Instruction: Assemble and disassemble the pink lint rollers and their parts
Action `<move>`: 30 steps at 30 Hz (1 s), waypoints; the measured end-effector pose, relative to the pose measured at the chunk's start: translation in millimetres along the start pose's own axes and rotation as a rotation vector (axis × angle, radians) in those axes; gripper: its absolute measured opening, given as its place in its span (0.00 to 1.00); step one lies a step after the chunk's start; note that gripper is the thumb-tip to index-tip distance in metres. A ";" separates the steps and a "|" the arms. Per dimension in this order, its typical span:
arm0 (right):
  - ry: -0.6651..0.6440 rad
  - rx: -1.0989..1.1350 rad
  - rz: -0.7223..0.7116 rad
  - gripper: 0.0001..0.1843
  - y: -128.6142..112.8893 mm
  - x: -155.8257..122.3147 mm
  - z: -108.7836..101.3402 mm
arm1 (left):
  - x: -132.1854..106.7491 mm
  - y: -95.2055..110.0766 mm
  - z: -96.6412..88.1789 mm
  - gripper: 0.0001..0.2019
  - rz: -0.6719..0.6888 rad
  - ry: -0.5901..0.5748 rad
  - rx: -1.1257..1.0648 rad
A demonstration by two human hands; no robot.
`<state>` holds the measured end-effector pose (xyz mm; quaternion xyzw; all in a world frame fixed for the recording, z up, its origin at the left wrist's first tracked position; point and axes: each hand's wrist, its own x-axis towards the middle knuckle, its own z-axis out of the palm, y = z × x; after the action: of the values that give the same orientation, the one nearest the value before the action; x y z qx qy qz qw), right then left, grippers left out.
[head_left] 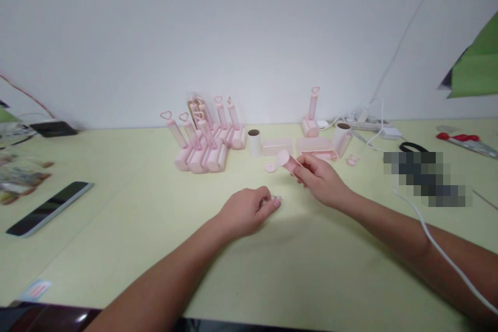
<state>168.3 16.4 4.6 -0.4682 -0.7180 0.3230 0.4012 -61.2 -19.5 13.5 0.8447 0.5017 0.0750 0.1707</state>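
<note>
Held above the middle of the table, a pink plastic roller housing (285,158) is gripped by my right hand (321,179), its round end pointing left and away. My left hand (249,211) is closed in a pinch just above the tabletop, lower and to the left; a small whitish thing (277,198) shows at its fingertips, too small to name. Beyond the hands lie a flat pink disc (270,167), a white paper roll (254,144) standing upright, and two pink covers (277,146). A small pink heart-looped piece (352,160) lies to the right.
Several pink lint rollers with heart-shaped loops (200,158) stand in a group at back left, another (310,127) at back right. A second paper roll (342,135) stands near it. A phone (49,208) lies left. A white cable (431,241) passes over my right forearm.
</note>
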 end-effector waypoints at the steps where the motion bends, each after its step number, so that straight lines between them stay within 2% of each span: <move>1: -0.002 -0.195 -0.101 0.14 0.2 11.7 -3.6 | -0.2 1.2 -0.1 0.26 0.000 -0.011 0.005; 3: 0.011 -0.523 -0.232 0.12 -0.1 35.9 -6.8 | -0.9 2.8 0.1 0.26 0.001 -0.027 0.015; 6: -0.005 -0.855 -0.187 0.17 -1.3 67.4 -2.0 | -2.3 3.4 1.2 0.26 -0.006 -0.044 0.041; 8: -0.054 -0.975 -0.142 0.20 -0.8 81.9 4.1 | -2.4 3.5 2.8 0.26 -0.022 -0.043 0.067; 12: -0.095 -1.034 -0.108 0.21 6.1 95.4 13.2 | 4.0 5.7 6.5 0.27 -0.053 0.003 0.160; 21: -0.168 -1.107 -0.113 0.21 23.0 98.2 22.7 | 46.2 12.0 8.5 0.42 -0.153 -0.045 0.274; 30: -0.179 -1.101 -0.081 0.19 29.0 99.3 24.9 | 58.3 13.4 8.6 0.41 -0.193 -0.074 0.288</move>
<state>134.7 117.0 -4.3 -0.5515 -0.8293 -0.0766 0.0469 -19.3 23.7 7.8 0.8106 0.5792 -0.0457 0.0725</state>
